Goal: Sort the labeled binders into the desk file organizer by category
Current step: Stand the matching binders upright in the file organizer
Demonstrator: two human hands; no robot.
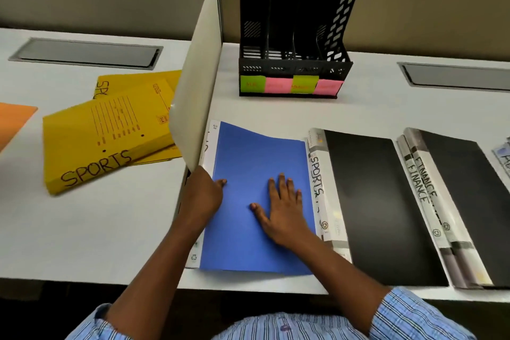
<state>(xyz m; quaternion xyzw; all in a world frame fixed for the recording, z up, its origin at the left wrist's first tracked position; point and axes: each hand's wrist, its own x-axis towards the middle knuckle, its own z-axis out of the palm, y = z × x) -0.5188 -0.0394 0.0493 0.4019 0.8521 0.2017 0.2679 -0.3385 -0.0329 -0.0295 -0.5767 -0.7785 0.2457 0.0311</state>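
Note:
A blue binder (256, 163) lies flat at the desk's front edge, beside a white divider panel (197, 85). My left hand (202, 196) grips its spine edge, thumb on the cover. Flat on the cover rests my right hand (281, 207), fingers spread. To its right lie a black binder marked SPORTS (372, 201) and two stacked black binders marked FINANCE (463, 196). Left of the divider, a yellow SPORTS binder (107, 135) sits on another yellow one (110, 85). The black file organizer (292, 36) stands behind, with green and pink sticky labels (291, 85) on its front.
An orange folder (13, 121) pokes in at the left edge. Another labeled binder (503, 154) shows partly at the right edge. Two grey cable hatches (85, 52) (458, 76) are set into the white desk (82, 229). A beige partition wall stands behind.

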